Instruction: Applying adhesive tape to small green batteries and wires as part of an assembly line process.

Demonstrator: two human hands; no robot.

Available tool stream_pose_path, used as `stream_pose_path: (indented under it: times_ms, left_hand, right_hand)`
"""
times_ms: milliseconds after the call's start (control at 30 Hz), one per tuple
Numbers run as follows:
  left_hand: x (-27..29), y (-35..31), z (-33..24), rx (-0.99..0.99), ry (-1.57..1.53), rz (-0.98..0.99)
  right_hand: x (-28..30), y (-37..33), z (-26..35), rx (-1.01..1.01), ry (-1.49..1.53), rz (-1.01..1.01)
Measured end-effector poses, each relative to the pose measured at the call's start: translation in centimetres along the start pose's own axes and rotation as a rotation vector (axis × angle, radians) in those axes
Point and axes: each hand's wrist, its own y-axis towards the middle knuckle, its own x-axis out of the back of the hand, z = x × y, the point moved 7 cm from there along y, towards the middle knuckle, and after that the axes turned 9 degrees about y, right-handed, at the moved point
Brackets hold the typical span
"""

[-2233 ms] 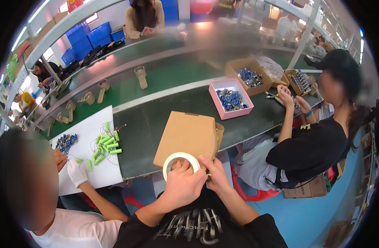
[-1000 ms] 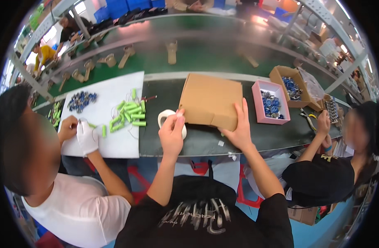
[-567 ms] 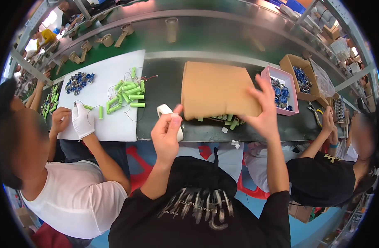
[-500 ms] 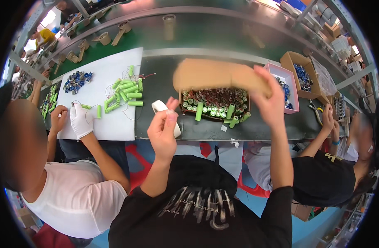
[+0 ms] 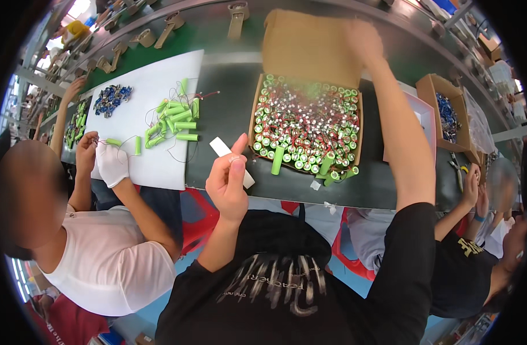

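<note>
Many green battery cells (image 5: pixel 306 159) with red wires (image 5: pixel 282 112) fill a cardboard box (image 5: pixel 360 135) on the dark workbench (image 5: pixel 224 95), near a person's left hand (image 5: pixel 228 187), which grasps a white tape roll (image 5: pixel 220 147). The right hand (image 5: pixel 364 43) is at the upper right of the box's raised lid (image 5: pixel 306 46); whether it grips is too blurred to tell.

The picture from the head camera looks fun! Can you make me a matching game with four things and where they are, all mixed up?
Things
1. tape roll
2. cardboard flap
3. white glove
4. pink box

Places
A. partly hidden behind the person's right forearm
B. in the person's left hand
C. at the person's right hand
D. worn by the co-worker on the left

Right pairs: 1-B, 2-C, 3-D, 4-A
</note>
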Motion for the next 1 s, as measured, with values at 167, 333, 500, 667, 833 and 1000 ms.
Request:
stream_pose_path:
  times_ms: [167,333,500,667,833,1000]
  left_hand:
    - [-0.4,-0.3,0.0,-0.086,-0.040,-0.010]
    - [-0.4,-0.1,0.1,-0.051,-0.041,-0.025]
    - [0.0,0.2,-0.7,-0.073,-0.036,-0.012]
    - [1.1,-1.0,-2.7,-0.181,-0.036,0.043]
    - [2.5,-2.7,-3.2,-0.034,-0.241,0.124]
    - [0.4,-4.6,-3.5,0.141,-0.436,0.352]
  right_hand:
    - [3.5,-3.5,0.7,0.000,0.106,0.033]
    - [15.2,-24.1,3.9,0.053,0.930,-0.410]
    - [10.2,-35.4,6.3,-0.123,0.694,-0.247]
    - [6.2,-34.5,7.6,-0.141,0.449,-0.151]
    - [10.4,-32.9,6.5,-0.146,0.701,-0.115]
    - [11.5,-27.1,6.6,0.005,0.669,-0.004]
